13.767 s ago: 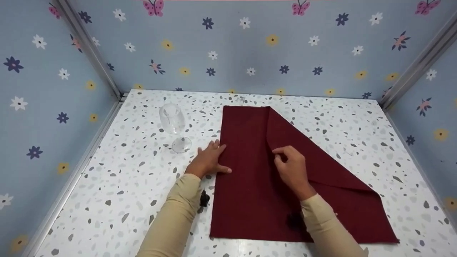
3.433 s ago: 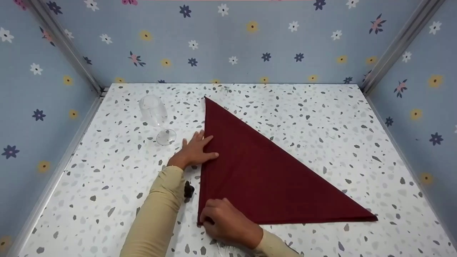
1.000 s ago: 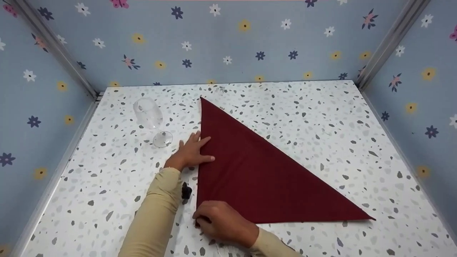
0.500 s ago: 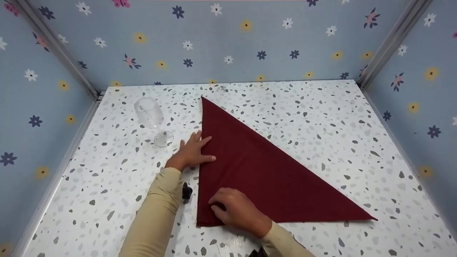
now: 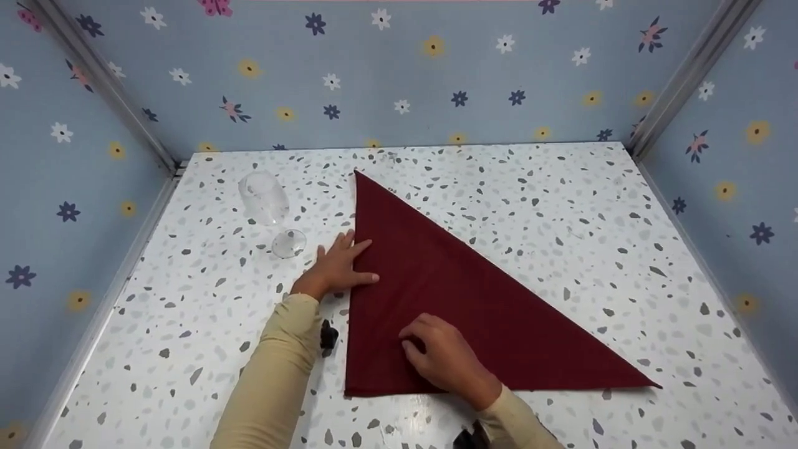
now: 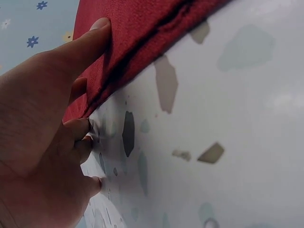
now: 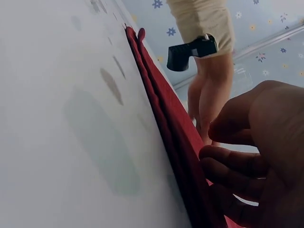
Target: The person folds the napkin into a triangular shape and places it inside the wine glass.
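Note:
A dark red cloth napkin lies folded into a triangle, its long slanted edge facing the back right. My left hand rests spread at its left edge, the thumb lying on the cloth. In the left wrist view the thumb of that hand presses on the cloth, with other fingertips at the white tabletop. Over the front part of the triangle is my right hand, fingers loosely curled. The right wrist view shows this hand with a gap between thumb and fingers, nothing held, beside the layered front edge of the napkin.
A clear stemmed glass stands left of the napkin, beyond my left hand. The white speckled table is bounded by flower-patterned walls at the back and sides. Black wrist-camera mounts sit by both wrists.
The napkin went from partly folded over to a full triangle. My right hand has left its front left corner and moved right and away over the cloth. The left hand stays at the edge.

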Demonstrator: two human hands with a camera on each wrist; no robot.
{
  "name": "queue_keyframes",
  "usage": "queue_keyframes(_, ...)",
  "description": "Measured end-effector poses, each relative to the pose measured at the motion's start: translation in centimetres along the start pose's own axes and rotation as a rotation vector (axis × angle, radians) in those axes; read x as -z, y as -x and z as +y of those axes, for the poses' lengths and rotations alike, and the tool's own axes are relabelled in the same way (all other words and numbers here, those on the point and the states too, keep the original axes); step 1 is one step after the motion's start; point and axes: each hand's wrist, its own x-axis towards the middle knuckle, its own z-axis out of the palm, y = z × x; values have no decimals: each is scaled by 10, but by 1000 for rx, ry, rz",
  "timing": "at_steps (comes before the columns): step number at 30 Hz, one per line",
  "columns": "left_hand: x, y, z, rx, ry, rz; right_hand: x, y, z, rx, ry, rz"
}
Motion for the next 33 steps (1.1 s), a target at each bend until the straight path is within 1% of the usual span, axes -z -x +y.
queue_keyframes(6,-2,-2,-1,-8,10,15,10,3,11,-58,72,63)
queue_keyframes(11,-3,-2,-2,-10,32,35,23,7,19,-133,145,89)
queue_keyframes(14,-4,-1,-1,-11,21,34,29,10,22,-170,185,104)
queue_keyframes(19,-2,-1,1,-18,-12,23,33,14,20,-221,259,131)
queue_keyframes(23,0,-2,2,-25,4,26,33,16,12,-273,376,149)
queue_keyframes(25,0,-2,3,-22,6,22,32,17,7,-309,440,132)
queue_keyframes(27,0,-2,2,-14,5,17,32,18,4,-341,482,95)
queue_keyframes(30,-2,-1,1,-8,4,17,31,18,-1,-373,502,25)
queue_keyframes(33,-4,2,-1,-8,14,21,31,18,-3,-372,511,-19)
